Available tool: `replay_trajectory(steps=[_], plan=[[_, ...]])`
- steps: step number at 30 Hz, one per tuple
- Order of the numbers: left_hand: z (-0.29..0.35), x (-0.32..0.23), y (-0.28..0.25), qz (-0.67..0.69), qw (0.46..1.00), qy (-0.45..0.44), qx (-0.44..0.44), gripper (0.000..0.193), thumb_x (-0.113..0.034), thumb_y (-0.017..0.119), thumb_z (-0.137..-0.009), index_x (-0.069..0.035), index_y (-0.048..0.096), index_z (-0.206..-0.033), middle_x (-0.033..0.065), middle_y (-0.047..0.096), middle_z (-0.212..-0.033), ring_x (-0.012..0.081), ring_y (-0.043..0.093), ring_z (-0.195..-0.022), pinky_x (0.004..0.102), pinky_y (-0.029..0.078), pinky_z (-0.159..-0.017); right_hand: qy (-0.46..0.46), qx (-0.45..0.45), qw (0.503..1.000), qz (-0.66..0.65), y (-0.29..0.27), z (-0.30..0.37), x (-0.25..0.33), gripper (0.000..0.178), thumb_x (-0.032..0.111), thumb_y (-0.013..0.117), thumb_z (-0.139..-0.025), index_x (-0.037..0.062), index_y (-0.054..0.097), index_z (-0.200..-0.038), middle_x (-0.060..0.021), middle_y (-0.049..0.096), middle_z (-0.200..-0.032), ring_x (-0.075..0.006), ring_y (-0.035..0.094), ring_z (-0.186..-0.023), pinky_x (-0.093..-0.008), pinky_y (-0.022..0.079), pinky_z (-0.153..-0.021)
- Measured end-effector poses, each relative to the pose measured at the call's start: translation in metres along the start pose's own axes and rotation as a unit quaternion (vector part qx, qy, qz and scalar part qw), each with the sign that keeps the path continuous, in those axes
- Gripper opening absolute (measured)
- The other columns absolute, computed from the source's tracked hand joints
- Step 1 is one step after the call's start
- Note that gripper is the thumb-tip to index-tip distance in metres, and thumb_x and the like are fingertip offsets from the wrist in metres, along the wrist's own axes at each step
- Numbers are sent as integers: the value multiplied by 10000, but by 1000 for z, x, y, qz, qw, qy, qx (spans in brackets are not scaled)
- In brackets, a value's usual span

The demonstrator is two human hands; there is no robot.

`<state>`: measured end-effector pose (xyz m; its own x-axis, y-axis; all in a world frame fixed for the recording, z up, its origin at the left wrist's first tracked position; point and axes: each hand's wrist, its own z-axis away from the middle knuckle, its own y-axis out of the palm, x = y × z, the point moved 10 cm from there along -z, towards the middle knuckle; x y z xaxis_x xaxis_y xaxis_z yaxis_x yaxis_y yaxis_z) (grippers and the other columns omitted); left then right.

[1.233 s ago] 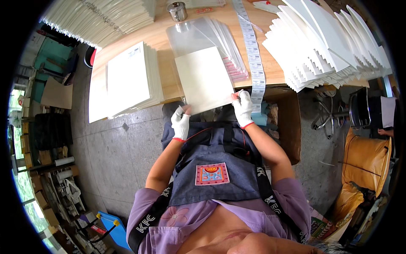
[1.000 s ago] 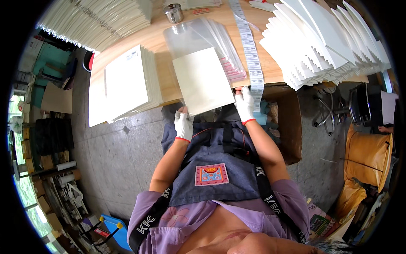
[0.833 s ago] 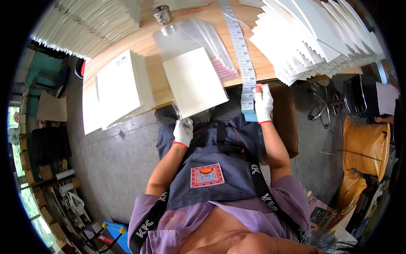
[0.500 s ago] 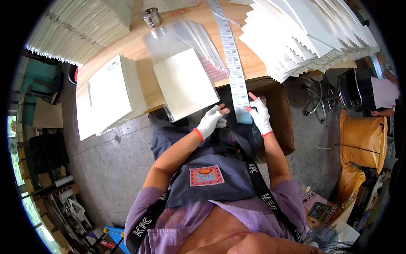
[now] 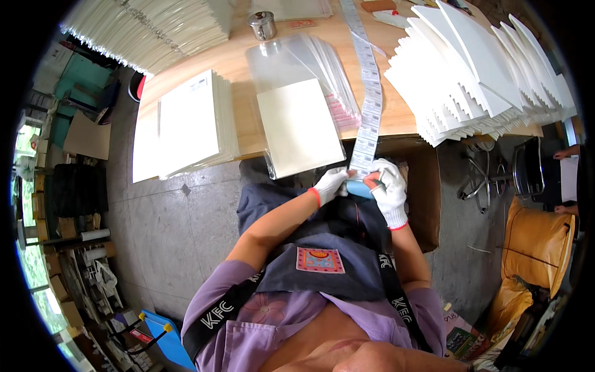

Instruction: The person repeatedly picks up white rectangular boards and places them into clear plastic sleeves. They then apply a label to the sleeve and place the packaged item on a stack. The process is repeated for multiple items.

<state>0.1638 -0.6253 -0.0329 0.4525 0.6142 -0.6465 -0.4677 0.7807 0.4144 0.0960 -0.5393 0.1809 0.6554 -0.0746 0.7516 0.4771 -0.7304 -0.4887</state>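
Observation:
A long strip of white labels (image 5: 369,105) runs down the wooden table (image 5: 238,62) and hangs over its front edge. My right hand (image 5: 388,191), in a white glove, grips the strip's lower end, where a blue backing shows. My left hand (image 5: 330,185), also gloved, pinches the same end from the left. A cream card in a clear sleeve (image 5: 297,127) lies just left of the strip, overhanging the table edge. Under it is a pile of empty clear sleeves (image 5: 310,59).
A stack of white sheets (image 5: 186,124) lies at the table's left. Fanned white cards (image 5: 483,74) fill the right side, more stacked sheets (image 5: 142,28) the back left. A small metal tin (image 5: 262,25) stands at the back. A brown box (image 5: 427,198) sits beside my right knee.
Both hands left the sleeved card. The right hand went to the label strip's hanging end, and the left hand crossed over to join it there.

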Motion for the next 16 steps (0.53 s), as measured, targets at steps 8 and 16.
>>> replay_trajectory(steps=[8, 16], plan=[[118, -26, -176, 248, 903, 231, -264, 158, -235, 639, -837, -129, 528, -801, -52, 440, -575, 69, 411, -470, 217, 389, -457, 245, 84, 921, -292, 100, -14, -70, 61, 61, 634, -796, 16, 630, -838, -16, 627, -810, -63, 543, -717, -221, 436, -654], [172, 7, -171, 121, 952, 173, -222, 142, -199, 613, -859, -75, 564, -908, 9, 561, -697, 105, 549, -534, 258, 496, -500, 227, 178, 953, -90, 174, -111, -82, 191, 239, 652, -789, 84, 670, -898, -12, 601, -705, -81, 501, -675, -243, 401, -643]])
